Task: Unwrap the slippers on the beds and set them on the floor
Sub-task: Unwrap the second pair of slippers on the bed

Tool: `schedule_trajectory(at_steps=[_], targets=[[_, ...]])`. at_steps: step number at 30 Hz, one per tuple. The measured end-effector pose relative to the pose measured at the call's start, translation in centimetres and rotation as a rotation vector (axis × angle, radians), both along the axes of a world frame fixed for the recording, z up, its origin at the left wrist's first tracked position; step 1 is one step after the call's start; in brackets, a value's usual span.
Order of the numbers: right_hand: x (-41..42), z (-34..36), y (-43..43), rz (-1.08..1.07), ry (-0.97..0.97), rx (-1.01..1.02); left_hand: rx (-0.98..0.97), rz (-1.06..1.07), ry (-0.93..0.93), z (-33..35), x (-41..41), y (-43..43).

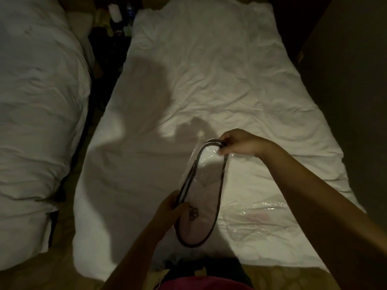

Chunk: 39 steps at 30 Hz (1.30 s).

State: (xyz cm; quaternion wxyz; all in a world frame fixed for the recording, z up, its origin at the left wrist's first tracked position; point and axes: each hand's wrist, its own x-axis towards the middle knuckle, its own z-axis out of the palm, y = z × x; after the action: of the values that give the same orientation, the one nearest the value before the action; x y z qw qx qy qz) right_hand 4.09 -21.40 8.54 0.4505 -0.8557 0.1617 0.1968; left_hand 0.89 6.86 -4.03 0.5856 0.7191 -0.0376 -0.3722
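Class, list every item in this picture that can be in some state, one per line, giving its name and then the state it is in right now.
Slippers: a flat pair held above the bed, far end still in wrap.
Plastic wrap: partly on, around the far end.
Left hand: grip shut on the slippers' near part.
Right hand: grip shut on the far end.
Loose plastic sheet: lying flat on the bed.
Bed: made, cover wrinkled.

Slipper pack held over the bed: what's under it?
Under the slippers, held by left hand and right hand, lies the white duvet. Clear plastic wrap lies beside, not beneath. The duvet directly below is hidden.
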Motion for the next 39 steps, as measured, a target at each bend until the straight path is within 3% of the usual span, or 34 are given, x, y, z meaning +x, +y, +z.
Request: schedule_trajectory(at_steps=[3, 5, 8, 10, 13, 14, 18, 22, 31, 39], targets=[[0.7, 1.1, -0.8, -0.375, -0.214, 0.290, -0.112, 0.013, 0.102, 0.4, 0.1, -0.3], [0.9, 1.2, -0.9, -0.518, -0.229, 0.432, -0.119, 0.014, 0.122, 0.8, 0.4, -0.5], [0.0, 0.3, 0.4, -0.526, -0.099, 0.293, -0.101, -0.011, 0.149, 0.9, 0.7, -0.6], [-0.2, 0.4, 0.5, -0.660, -0.261, 0.379, -0.075, 0.036, 0.230, 0.1, 0.8, -0.3], [0.0, 2.3, -1.3, -0.946, -0.619, 0.727, 0.088, 0.107, 0.260, -1.8, 1.1, 0.3], [0.0, 2.9, -2.0, -0.976, -0.684, 0.755, 0.146, 0.121, 0.275, -2.6, 1.1, 0.5], [-0.7, 4.1, -3.1, -1.072, -0.846, 0.647, 0.298, 0.203, 0.365, -5.8, 1.7, 0.7], [-2.5, 3.7, -4.0, -1.133, -0.828, 0.592, 0.388, 0.315, 0.512, -7.9, 2.2, 0.1], [-6.1, 1.3, -4.9, -1.277, -0.748, 0.502, 0.360, 0.288, 0.636, -10.1, 1.6, -2.2], [-7.0, 1.4, -6.4, -1.481, -0.918, 0.429, 0.396, 0.377, 0.656, -11.5, 1.7, -0.8]])
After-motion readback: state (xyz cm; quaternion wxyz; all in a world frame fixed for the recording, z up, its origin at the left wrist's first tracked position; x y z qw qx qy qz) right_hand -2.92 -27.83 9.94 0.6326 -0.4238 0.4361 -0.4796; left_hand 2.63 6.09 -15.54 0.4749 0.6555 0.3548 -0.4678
